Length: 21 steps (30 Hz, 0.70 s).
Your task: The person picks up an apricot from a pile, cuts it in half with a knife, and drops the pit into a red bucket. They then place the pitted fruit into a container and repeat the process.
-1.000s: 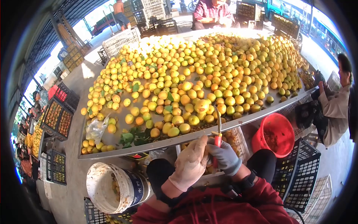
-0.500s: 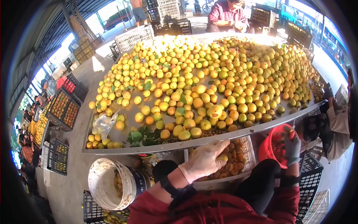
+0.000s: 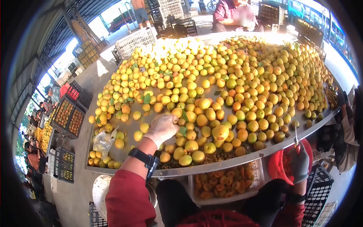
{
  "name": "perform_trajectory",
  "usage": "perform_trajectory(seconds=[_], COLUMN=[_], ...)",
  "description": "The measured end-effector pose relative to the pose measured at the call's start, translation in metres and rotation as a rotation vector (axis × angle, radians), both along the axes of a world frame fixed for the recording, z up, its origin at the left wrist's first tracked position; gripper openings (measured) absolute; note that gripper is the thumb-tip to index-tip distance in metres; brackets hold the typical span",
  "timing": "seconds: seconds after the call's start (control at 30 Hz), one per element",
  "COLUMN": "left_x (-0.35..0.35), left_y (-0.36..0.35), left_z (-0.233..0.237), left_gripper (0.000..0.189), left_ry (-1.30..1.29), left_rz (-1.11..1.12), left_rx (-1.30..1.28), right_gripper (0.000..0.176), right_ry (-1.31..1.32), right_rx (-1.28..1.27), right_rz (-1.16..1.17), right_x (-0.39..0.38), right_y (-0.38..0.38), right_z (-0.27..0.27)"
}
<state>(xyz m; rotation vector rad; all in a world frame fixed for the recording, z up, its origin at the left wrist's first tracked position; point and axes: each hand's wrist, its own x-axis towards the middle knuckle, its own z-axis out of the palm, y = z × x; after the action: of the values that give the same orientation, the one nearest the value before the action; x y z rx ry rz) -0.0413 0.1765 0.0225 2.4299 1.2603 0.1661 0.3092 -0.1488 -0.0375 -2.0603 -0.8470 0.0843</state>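
Note:
My left hand (image 3: pixel 162 129), in a pale glove, reaches over the metal table (image 3: pixel 211 168) among yellow-green fruits (image 3: pixel 185 160). Its fingers are curled together, and what they hold, if anything, is hidden. At the right, my right hand (image 3: pixel 300 164) wears a grey glove and is closed on a thin knife (image 3: pixel 296 133) pointing up. That hand is over the red bowl (image 3: pixel 276 166), beside the table's near edge. Below the edge, between my knees, a white crate (image 3: pixel 258 176) holds halved orange fruits (image 3: pixel 223 183).
A white bucket (image 3: pixel 101 191) stands at the lower left, partly behind my sleeve. A plastic bag (image 3: pixel 104 142) lies on the table's left corner. Black crates (image 3: pixel 68 117) stand on the floor at left. Across the table sits a person (image 3: pixel 228 17); another stands farther back.
My left hand has moved from above the crate up and left onto the fruits on the table. The knife's blade now shows above my right hand. The view has shifted slightly.

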Motion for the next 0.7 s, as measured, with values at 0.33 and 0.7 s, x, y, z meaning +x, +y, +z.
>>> perform_trajectory(seconds=[0.33, 0.7], left_x=[0.075, 0.084], left_y=[0.036, 0.012], left_z=[-0.042, -0.031], left_gripper=[0.017, 0.025], left_ry=[0.416, 0.592], left_rz=[-0.116, -0.062], left_rx=[0.355, 0.191], right_gripper=[0.038, 0.032], right_ry=[0.027, -0.156], right_rx=[-0.193, -0.113], right_rz=[0.063, 0.261], right_x=[-0.023, -0.055], right_y=[0.033, 0.030], right_z=[0.008, 0.040])
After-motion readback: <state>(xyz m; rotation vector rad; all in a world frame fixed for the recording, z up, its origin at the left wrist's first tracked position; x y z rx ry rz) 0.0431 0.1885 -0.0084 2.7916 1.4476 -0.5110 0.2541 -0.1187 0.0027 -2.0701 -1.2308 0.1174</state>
